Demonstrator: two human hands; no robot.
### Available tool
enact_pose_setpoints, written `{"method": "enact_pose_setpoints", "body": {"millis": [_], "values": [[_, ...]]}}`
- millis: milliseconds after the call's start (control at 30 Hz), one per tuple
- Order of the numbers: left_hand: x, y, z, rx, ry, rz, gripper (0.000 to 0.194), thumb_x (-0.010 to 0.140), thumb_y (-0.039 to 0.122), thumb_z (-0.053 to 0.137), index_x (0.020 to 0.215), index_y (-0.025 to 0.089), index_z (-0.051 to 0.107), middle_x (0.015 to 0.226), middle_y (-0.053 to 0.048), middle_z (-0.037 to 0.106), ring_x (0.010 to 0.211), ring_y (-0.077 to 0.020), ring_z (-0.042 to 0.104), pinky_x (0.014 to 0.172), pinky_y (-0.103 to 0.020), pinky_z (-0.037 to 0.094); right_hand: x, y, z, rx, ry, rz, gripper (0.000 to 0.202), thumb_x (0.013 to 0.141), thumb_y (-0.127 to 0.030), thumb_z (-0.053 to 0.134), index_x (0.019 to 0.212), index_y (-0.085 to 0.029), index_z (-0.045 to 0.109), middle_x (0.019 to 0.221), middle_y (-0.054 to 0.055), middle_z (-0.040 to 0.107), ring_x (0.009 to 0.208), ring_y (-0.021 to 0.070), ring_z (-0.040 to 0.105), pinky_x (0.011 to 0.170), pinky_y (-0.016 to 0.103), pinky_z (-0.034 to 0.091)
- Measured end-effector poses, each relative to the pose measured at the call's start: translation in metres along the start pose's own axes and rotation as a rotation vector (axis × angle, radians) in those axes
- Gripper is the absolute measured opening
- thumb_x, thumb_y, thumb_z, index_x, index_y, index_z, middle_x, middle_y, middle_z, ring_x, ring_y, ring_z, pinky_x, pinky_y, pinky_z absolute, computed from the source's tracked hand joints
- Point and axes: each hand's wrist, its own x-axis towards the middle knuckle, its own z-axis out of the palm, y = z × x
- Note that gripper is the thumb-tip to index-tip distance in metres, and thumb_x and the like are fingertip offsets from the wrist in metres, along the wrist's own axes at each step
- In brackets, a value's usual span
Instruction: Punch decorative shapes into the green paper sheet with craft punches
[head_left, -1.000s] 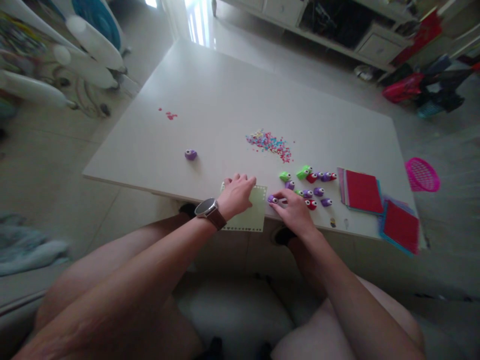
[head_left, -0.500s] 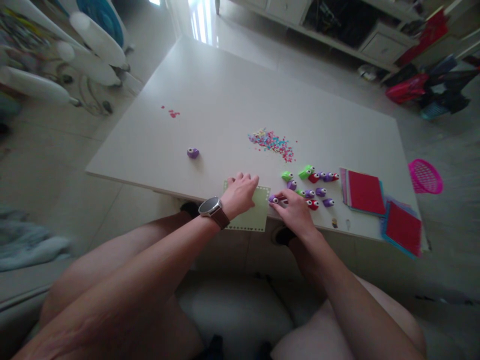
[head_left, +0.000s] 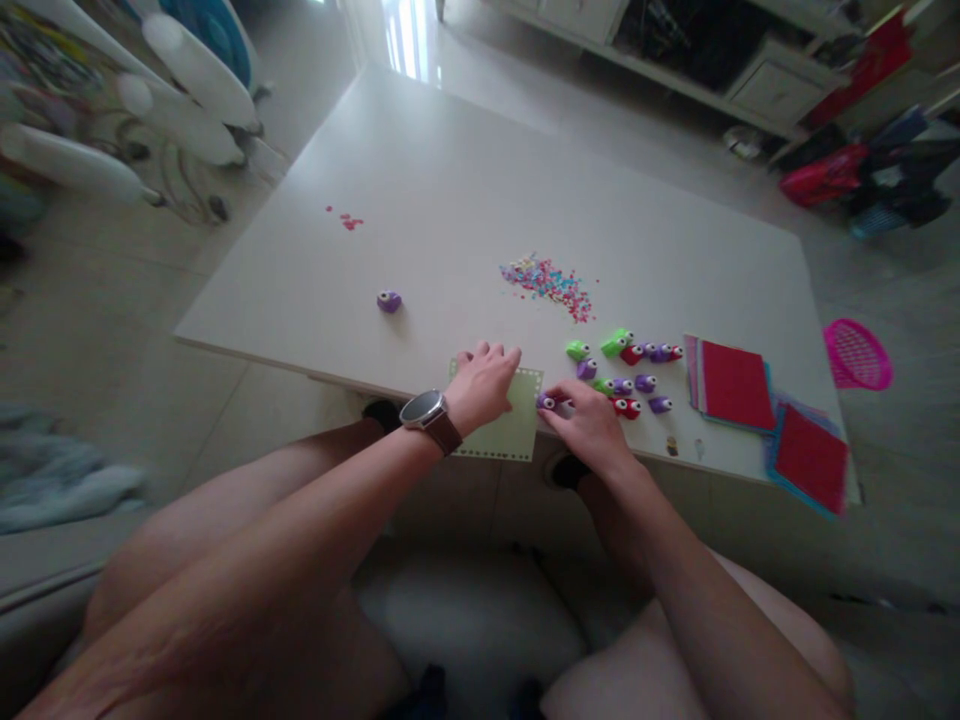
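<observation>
View shifted | right hand (head_left: 589,418): 1 purple punch (head_left: 547,402) | pink basket (head_left: 860,354) beside table (head_left: 450,200)

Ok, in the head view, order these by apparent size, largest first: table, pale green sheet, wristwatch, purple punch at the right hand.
1. Table
2. Pale green sheet
3. Wristwatch
4. Purple punch, partly hidden by the right hand

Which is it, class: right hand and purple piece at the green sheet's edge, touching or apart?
Touching: the head view shows the right hand pinching the purple piece, no gap between them.
</observation>
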Motion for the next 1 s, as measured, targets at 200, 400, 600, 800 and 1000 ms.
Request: {"method": "enact_pose_setpoints", "body": {"millis": [200, 400, 600, 800, 1000], "values": [[-0.003, 0.003, -0.003, 0.019, 0.052, 0.005, 0.067, 0.078, 0.027, 0.089, 0.135, 0.02, 0.053, 0.14, -0.015, 0.054, 0.13, -0.0353, 0.05, 0.104, -0.049, 0.046, 0.001, -0.001, 0.001, 0.037, -0.015, -0.007, 0.012, 0.087, -0.017, 0.076, 0.098, -0.022, 0.073, 0.1, 0.005, 0.076, 0.098, 0.0249, 0.07, 0.091, 0.039, 0.052], [-0.002, 0.002, -0.005, 0.005, -0.008, 0.005, 0.047, 0.084, 0.026, 0.082, 0.124, 0.017, 0.058, 0.129, -0.014, 0.065, 0.117, -0.0302, 0.061, 0.094, -0.041, 0.049, 0.005, 0.002, 0.002, 0.155, 0.016, 0.097, 0.016, 0.091, -0.033, 0.072, 0.099, -0.019, 0.075, 0.101, 0.007, 0.075, 0.083, 0.0212, 0.068, 0.081, 0.037, 0.054], [0.004, -0.005, 0.001, -0.055, -0.091, 0.013, 0.025, 0.088, 0.025, 0.073, 0.111, 0.02, 0.066, 0.111, -0.009, 0.075, 0.101, -0.024, 0.068, 0.077, -0.032, 0.046, 0.007, 0.002, 0.001, 0.291, -0.081, 0.204, 0.017, 0.09, -0.035, 0.07, 0.094, -0.019, 0.076, 0.1, 0.007, 0.076, 0.079, 0.0192, 0.067, 0.078, 0.035, 0.055], [0.005, -0.007, 0.003, -0.069, -0.085, 0.028, 0.022, 0.086, 0.023, 0.072, 0.108, 0.019, 0.07, 0.108, -0.009, 0.076, 0.096, -0.0225, 0.069, 0.075, -0.031, 0.046, 0.008, 0.002, 0.003, 0.338, -0.068, 0.184, 0.018, 0.089, -0.037, 0.07, 0.092, -0.019, 0.075, 0.1, 0.008, 0.075, 0.079, 0.0194, 0.067, 0.076, 0.035, 0.054], [0.005, -0.007, 0.004, -0.073, -0.088, 0.031, 0.024, 0.085, 0.022, 0.072, 0.109, 0.02, 0.071, 0.106, -0.008, 0.077, 0.092, -0.022, 0.069, 0.073, -0.032, 0.045, 0.009, 0.003, 0.008, 0.357, -0.036, 0.163, 0.017, 0.088, -0.036, 0.071, 0.09, -0.02, 0.073, 0.097, 0.007, 0.073, 0.078, 0.0199, 0.067, 0.073, 0.035, 0.052]]}}
